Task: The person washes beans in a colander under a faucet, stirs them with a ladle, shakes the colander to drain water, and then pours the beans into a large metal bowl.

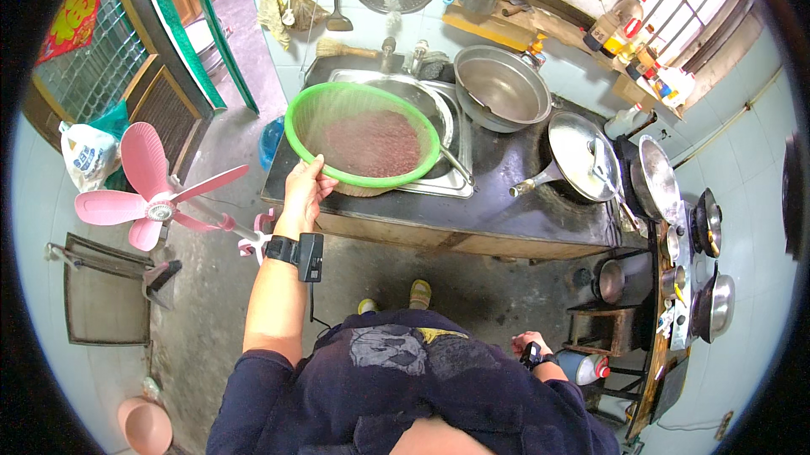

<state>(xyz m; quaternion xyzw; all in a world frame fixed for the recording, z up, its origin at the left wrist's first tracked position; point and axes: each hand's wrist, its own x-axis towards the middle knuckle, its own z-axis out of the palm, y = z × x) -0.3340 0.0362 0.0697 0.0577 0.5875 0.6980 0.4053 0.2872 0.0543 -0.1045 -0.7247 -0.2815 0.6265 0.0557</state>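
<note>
A green plastic mesh basket (pixel 362 178) holds a layer of small reddish-brown grains or beans (pixel 380 141). My left hand (pixel 308 192) grips its near left rim, thumb on top and fingers below. The basket is over the left part of a stainless steel sink (pixel 465 170), in front of a large round metal basin (pixel 443 97). Under the basket's near edge, part of a tan item shows; what it is I cannot tell. My right hand (pixel 528 342) hangs low at my right side, away from the counter, its fingers loosely curled, apparently around nothing.
Right of the sink stand a large aluminium pot (pixel 500 119) and a lidded wok (pixel 573 145) with a handle towards me. Behind the sink are a faucet (pixel 388 50) and a brush (pixel 348 48). A pink fan (pixel 161 209) stands left of my forearm. Bottles line the window ledge.
</note>
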